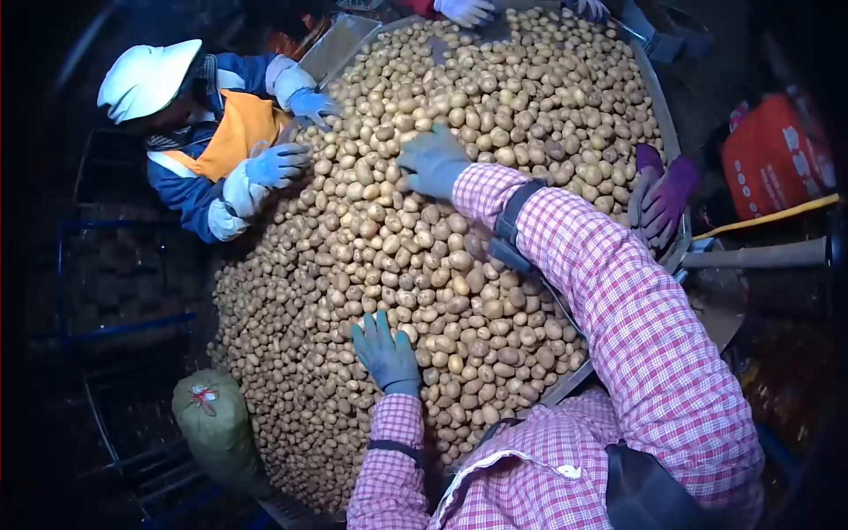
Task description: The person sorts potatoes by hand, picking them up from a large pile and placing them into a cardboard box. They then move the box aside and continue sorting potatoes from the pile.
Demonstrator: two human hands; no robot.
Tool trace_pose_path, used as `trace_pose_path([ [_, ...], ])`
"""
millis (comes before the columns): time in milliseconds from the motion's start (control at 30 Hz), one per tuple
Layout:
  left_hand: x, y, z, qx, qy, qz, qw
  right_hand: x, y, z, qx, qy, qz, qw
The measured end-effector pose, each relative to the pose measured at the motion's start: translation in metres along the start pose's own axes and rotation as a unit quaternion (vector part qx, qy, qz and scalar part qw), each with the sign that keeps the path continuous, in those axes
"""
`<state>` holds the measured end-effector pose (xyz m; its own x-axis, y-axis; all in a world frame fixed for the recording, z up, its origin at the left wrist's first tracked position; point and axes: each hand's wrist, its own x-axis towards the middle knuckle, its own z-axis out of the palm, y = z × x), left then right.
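Observation:
A broad heap of potatoes (380,265) fills the middle of the head view, the larger ones toward the right and the smaller ones at lower left. My left hand (389,355), in a grey-green glove, lies palm down on the near potatoes with its fingers spread. Farther off, my right hand (435,163), also gloved, reaches across the heap and rests on potatoes with its fingers apart. Neither hand shows a potato in its grip, though both palms are hidden.
A person (203,141) in a white hat works at the left side. Another person's gloved hand (465,11) shows at the top. Purple gloves (669,199) lie on the right rim. A filled green sack (216,424) stands lower left; a red bag (773,159) is at right.

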<state>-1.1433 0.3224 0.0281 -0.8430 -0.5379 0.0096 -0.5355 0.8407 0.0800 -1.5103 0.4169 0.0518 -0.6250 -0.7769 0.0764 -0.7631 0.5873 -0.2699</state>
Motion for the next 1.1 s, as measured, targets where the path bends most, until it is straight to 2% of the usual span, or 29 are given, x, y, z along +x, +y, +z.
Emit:
trace_pose_path([
  [67,0.000,0.002,-0.003,0.009,-0.010,-0.007,1.000,0.005,0.012,-0.012,-0.021,-0.033,0.027,0.999],
  [133,-0.002,-0.003,0.000,0.008,0.021,0.017,1.000,0.011,0.045,-0.009,-0.070,-0.042,0.024,0.996],
  [200,-0.001,-0.003,0.003,-0.002,0.029,0.018,0.999,0.012,0.065,-0.014,-0.087,-0.058,0.100,0.989],
  [300,-0.002,-0.006,0.003,-0.001,0.029,0.016,0.999,0.000,0.109,0.011,-0.090,0.024,0.069,0.993],
  [400,-0.001,-0.005,0.001,-0.005,0.035,0.027,0.999,-0.007,0.131,0.016,-0.049,-0.008,0.171,0.984],
  [500,0.000,-0.005,0.000,-0.020,0.033,0.031,0.999,-0.026,0.154,0.004,0.034,-0.049,0.211,0.976],
  [600,0.000,-0.010,0.005,-0.025,0.047,0.039,0.998,-0.051,0.159,-0.006,0.019,-0.058,0.258,0.964],
  [733,0.000,-0.014,0.011,-0.040,0.064,0.043,0.996,-0.088,0.167,-0.013,0.087,-0.084,0.248,0.961],
  [767,-0.001,-0.016,0.013,-0.013,0.060,0.037,0.997,-0.100,0.170,0.005,0.099,-0.008,0.258,0.961],
  [867,-0.001,-0.013,0.012,-0.003,0.056,0.026,0.998,-0.129,0.108,-0.028,0.096,0.055,0.197,0.974],
  [900,-0.002,-0.014,0.013,-0.003,0.058,0.026,0.998,-0.134,0.098,-0.010,0.068,0.176,0.142,0.972],
  [933,-0.002,-0.015,0.014,-0.002,0.060,0.027,0.998,-0.127,0.098,-0.002,0.118,0.158,0.109,0.974],
  [1000,-0.001,-0.014,0.013,0.000,0.060,0.025,0.998,-0.111,0.077,0.013,0.215,0.180,0.121,0.952],
  [1100,-0.001,-0.012,0.012,-0.004,0.052,0.018,0.998,-0.074,0.036,-0.031,0.235,0.016,0.221,0.946],
])
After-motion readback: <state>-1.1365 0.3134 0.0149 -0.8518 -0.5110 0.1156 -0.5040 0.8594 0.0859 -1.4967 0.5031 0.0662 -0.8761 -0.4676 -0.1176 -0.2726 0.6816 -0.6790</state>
